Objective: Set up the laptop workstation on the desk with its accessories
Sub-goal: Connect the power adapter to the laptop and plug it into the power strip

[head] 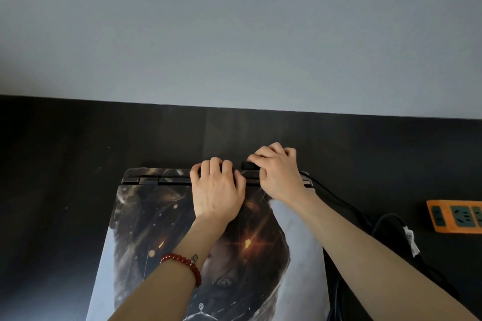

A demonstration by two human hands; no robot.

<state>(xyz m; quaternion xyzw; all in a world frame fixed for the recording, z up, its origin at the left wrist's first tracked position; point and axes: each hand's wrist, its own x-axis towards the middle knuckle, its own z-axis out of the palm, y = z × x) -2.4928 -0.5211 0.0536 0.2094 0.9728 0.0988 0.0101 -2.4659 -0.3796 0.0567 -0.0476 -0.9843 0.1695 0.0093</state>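
A closed laptop (146, 216) with a printed picture skin on its lid lies on the dark desk (65, 164), its hinge edge away from me. My left hand (216, 190) rests on the lid with its fingers curled over the rear edge. My right hand (279, 172) pinches a small black plug (249, 165) at the laptop's rear edge. A black cable (336, 198) runs from under that hand to the right. Whether the plug sits inside a port is hidden by my fingers.
An orange power strip (455, 215) lies at the right edge of the desk. Coiled black cable with a white tag (409, 240) lies between it and the laptop. A grey wall (234, 34) rises right behind the desk's far edge.
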